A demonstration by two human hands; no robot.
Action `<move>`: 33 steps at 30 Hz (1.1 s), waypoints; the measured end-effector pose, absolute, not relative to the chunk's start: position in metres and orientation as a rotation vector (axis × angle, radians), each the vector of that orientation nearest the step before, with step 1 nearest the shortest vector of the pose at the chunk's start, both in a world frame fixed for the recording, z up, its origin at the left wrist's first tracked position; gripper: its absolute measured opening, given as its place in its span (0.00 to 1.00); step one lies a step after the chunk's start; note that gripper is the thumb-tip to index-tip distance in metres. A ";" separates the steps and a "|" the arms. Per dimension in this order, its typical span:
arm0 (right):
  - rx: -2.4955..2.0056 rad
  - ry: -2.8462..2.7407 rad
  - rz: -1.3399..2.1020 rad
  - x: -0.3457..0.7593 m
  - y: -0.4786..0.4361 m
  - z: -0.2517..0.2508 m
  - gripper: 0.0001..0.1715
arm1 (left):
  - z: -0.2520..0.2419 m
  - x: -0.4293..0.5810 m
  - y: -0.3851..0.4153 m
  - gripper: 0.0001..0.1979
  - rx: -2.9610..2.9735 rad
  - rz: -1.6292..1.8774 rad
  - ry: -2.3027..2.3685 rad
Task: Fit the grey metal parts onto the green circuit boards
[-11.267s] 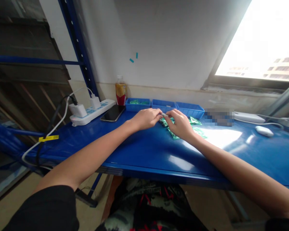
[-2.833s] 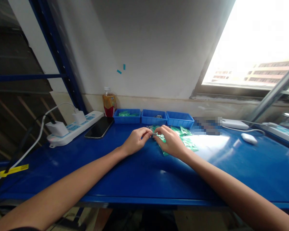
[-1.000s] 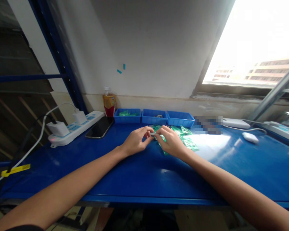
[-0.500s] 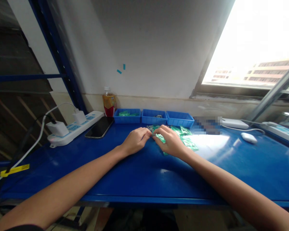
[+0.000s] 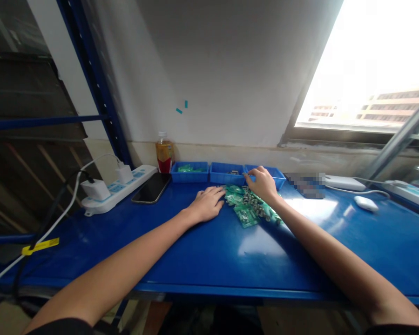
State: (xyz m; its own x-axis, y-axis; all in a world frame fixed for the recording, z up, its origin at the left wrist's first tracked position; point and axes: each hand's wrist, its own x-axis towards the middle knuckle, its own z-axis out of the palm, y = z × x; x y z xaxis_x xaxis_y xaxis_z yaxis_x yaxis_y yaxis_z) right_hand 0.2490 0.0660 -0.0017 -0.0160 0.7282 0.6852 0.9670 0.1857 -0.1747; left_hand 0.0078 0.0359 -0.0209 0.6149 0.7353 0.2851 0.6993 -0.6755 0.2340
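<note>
My left hand (image 5: 207, 204) lies on the blue table with its fingers stretched out. Its fingertips reach the left edge of a pile of shiny flat green pieces (image 5: 246, 217), which look like small circuit boards or packets. Small grey metallic parts (image 5: 256, 203) lie over the pile. Above its far side, my right hand (image 5: 263, 184) is raised in front of the right blue bin (image 5: 277, 177). Thumb and index finger are drawn together in a pinch near the middle blue bin (image 5: 220, 177); what is between them is too small to make out.
The left blue bin (image 5: 190, 176) holds green pieces. Beside it stand a drink bottle (image 5: 164, 154), a phone (image 5: 151, 188) and a white power strip (image 5: 118, 190) with plugs. A white case (image 5: 366, 203) and a white device with a cable (image 5: 345, 183) lie at right.
My hands have come apart. The right one has moved right and up towards the bins; the left has opened and lowered onto the table. More of the pile shows, and the view has shifted slightly.
</note>
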 end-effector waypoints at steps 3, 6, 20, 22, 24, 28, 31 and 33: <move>-1.596 -1.810 -0.478 0.251 0.069 -0.003 0.16 | -0.019 0.009 0.032 0.18 2.756 0.624 1.228; -1.597 -1.826 -0.482 0.250 0.072 -0.002 0.16 | -0.016 0.009 0.027 0.15 2.804 0.709 1.250; -1.373 -2.152 -0.247 0.217 -0.015 0.013 0.14 | -0.015 0.012 0.026 0.13 2.777 0.776 1.582; -1.324 -2.217 -0.223 0.205 -0.023 0.011 0.14 | -0.015 0.014 0.028 0.14 2.749 0.756 1.584; -1.274 -2.282 -0.210 0.194 -0.026 0.009 0.14 | -0.016 0.015 0.030 0.13 2.733 0.751 1.578; -1.238 -2.326 -0.190 0.188 -0.023 0.001 0.14 | -0.017 0.012 0.033 0.10 2.688 0.787 1.557; -1.204 -2.291 -0.184 0.193 -0.018 -0.003 0.16 | -0.016 0.008 0.033 0.10 2.650 0.876 1.385; -1.177 -2.261 -0.177 0.196 -0.016 -0.005 0.17 | -0.015 0.006 0.031 0.11 2.655 0.949 1.192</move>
State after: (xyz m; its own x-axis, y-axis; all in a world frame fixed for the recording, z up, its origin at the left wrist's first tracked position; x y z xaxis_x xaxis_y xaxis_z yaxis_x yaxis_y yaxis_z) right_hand 0.1958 -0.0160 -0.0050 -0.4439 0.7087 0.5483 0.7854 0.6024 -0.1427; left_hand 0.0058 0.0314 -0.0148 0.5050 0.6995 0.5055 0.6496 -0.6937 0.3110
